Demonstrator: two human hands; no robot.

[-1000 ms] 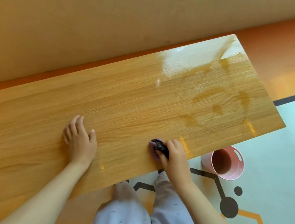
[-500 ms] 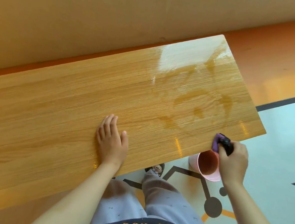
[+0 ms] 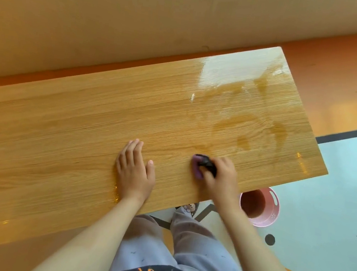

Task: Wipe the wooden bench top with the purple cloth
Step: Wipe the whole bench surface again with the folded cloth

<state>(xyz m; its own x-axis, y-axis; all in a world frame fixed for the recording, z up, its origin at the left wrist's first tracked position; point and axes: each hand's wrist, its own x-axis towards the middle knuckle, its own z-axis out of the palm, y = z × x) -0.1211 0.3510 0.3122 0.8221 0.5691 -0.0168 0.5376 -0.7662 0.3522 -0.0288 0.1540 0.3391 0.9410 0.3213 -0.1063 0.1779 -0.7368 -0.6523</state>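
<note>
Right hand (image 3: 221,181) down on the wooden bench top (image 3: 62,133), fingers curled tight around the purple cloth (image 3: 197,168), and that cloth is pressed flat onto the wood close to the near edge, right of centre. A bunched purple wad pokes out to the left of the knuckles, with something dark and black gathered on top of it under the fingertips; what that dark part is, hard to say. Over to the left hand (image 3: 134,172): palm flat on the board, fingers straight and together, thumb splayed out to the side, gripping nothing, just bracing beside the cloth with a gap of bare wood between the two. Beyond the cloth, toward the far right end of the bench, wet streaks and darker patches (image 3: 240,129) shine in the light, with a bright glare in the far corner. On the floor below the near edge, just right of the working arm, stands a pink bucket (image 3: 272,207), partly tucked behind the wrist. The person's legs in pale trousers show under the bench edge.
</note>
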